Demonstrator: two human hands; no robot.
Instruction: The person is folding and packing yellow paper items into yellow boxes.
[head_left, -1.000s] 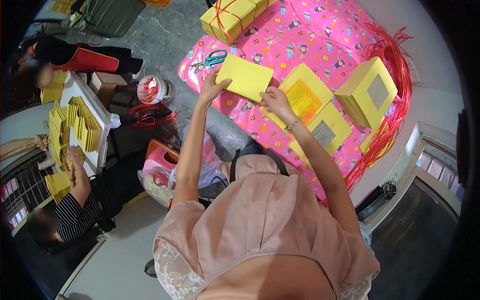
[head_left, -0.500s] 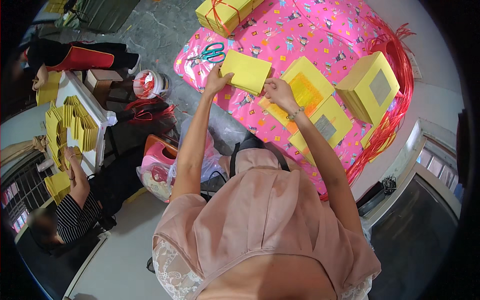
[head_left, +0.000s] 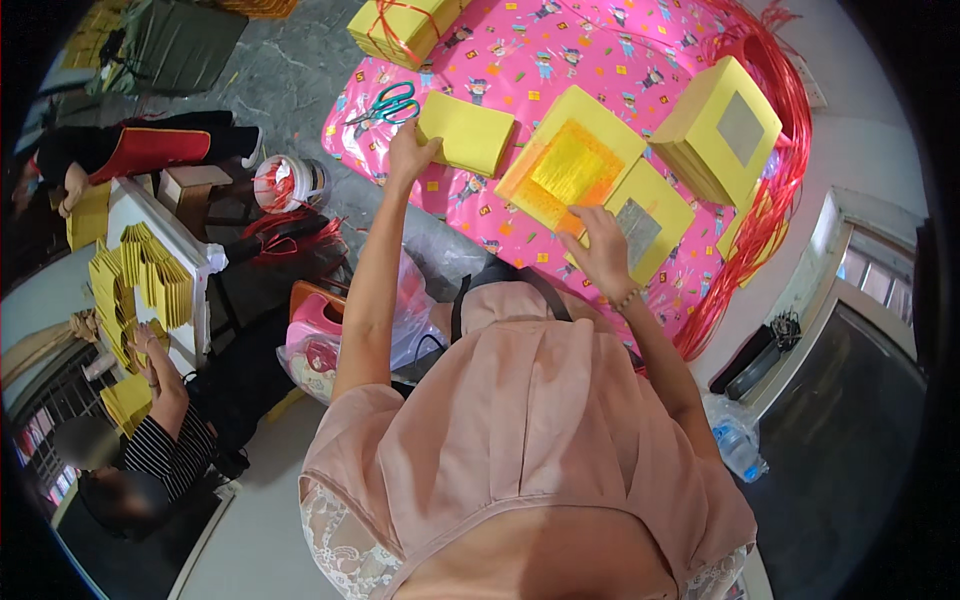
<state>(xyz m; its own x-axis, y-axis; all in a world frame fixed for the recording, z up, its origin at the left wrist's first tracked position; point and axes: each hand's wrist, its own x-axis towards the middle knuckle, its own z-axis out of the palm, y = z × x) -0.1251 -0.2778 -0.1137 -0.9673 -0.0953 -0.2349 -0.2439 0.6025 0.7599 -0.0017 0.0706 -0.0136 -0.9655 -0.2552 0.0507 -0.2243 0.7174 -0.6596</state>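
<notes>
My left hand (head_left: 412, 154) grips the left edge of a small yellow paper stack (head_left: 467, 134), its thumb on top. The stack lies on a pink patterned table cover (head_left: 455, 212). Teal-handled scissors (head_left: 392, 104) lie just beyond that hand. My right hand (head_left: 602, 248) is open, its fingertips at the near edge of yellow paper with an orange-bordered gold square (head_left: 572, 172). Close to its right side is yellow paper with a silver square (head_left: 636, 230). Whether the right fingertips touch a sheet, I cannot tell.
A tall yellow paper stack (head_left: 700, 150) stands at the right beside long red strands (head_left: 795, 165). A yellow bundle tied with red string (head_left: 395, 35) sits at the far edge. To the left, a person in stripes (head_left: 172, 452) works at a white table (head_left: 198, 215). A white bucket (head_left: 290, 185) stands between.
My right hand has left the small yellow stack and moved right and nearer, to the paper with the gold square. My left hand still holds the stack. The whole view has shifted slightly.
</notes>
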